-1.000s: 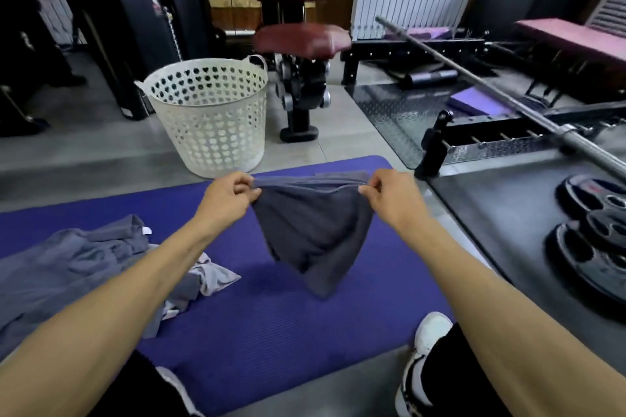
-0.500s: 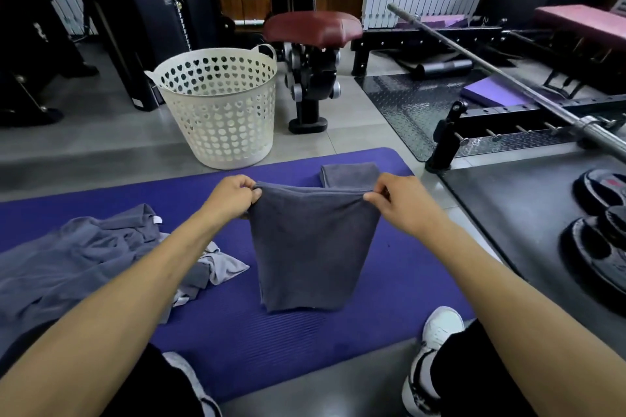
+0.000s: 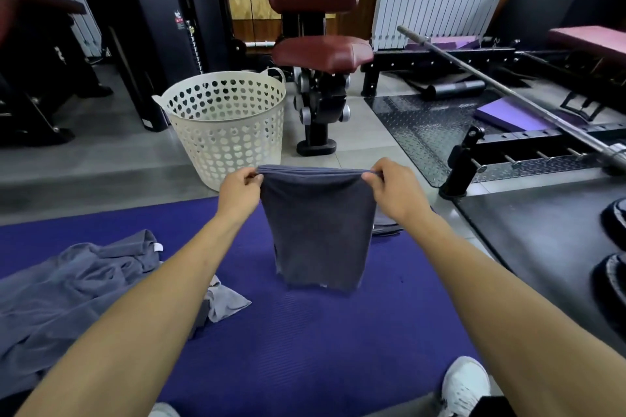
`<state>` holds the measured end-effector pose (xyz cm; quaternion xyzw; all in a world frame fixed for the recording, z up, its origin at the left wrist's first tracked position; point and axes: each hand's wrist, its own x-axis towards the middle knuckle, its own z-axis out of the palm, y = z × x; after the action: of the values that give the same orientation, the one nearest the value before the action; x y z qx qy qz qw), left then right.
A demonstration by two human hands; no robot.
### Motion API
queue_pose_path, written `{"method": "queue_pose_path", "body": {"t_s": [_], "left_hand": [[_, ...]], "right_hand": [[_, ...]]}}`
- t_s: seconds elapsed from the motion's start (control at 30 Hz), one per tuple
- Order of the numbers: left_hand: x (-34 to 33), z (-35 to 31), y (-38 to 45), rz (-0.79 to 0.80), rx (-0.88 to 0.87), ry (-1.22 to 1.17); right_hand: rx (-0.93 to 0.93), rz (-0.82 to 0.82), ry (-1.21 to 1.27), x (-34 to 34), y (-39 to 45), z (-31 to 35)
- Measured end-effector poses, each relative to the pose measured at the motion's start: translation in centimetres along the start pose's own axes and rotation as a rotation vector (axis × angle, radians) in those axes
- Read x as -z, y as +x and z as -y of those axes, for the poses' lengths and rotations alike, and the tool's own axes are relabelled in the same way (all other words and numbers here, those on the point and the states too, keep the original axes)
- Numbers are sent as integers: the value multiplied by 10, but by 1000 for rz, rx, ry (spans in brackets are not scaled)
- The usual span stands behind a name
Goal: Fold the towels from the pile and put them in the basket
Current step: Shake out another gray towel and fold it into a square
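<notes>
A folded dark grey towel [image 3: 318, 230] hangs in the air above the purple mat [image 3: 305, 332]. My left hand [image 3: 238, 191] pinches its top left corner and my right hand [image 3: 393, 191] pinches its top right corner. The white perforated basket [image 3: 225, 127] stands on the floor just beyond the mat, behind my left hand. A pile of grey towels [image 3: 67, 294] lies on the mat at the left. Another folded grey towel [image 3: 386, 228] lies on the mat, mostly hidden behind my right hand.
A maroon padded gym machine [image 3: 318, 54] stands behind the basket. A barbell [image 3: 508, 91] on a black rack and weight plates [image 3: 613, 278] lie to the right. My white shoe [image 3: 465, 386] rests at the mat's near right edge.
The towel went from a bunched, skewed hang to a flat rectangle held taut between both hands. Both hands lifted it higher, toward the basket.
</notes>
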<state>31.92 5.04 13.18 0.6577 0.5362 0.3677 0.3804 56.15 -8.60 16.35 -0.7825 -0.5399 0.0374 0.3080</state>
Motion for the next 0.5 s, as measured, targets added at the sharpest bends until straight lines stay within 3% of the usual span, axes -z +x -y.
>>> {"method": "queue_pose_path", "body": {"t_s": [0.23, 0.5], "left_hand": [[17, 35, -38, 76, -21, -45], [20, 143, -153, 408, 88, 145]], "right_hand": [[15, 158, 197, -19, -48, -12], [-199, 472, 214, -68, -173, -60]]}}
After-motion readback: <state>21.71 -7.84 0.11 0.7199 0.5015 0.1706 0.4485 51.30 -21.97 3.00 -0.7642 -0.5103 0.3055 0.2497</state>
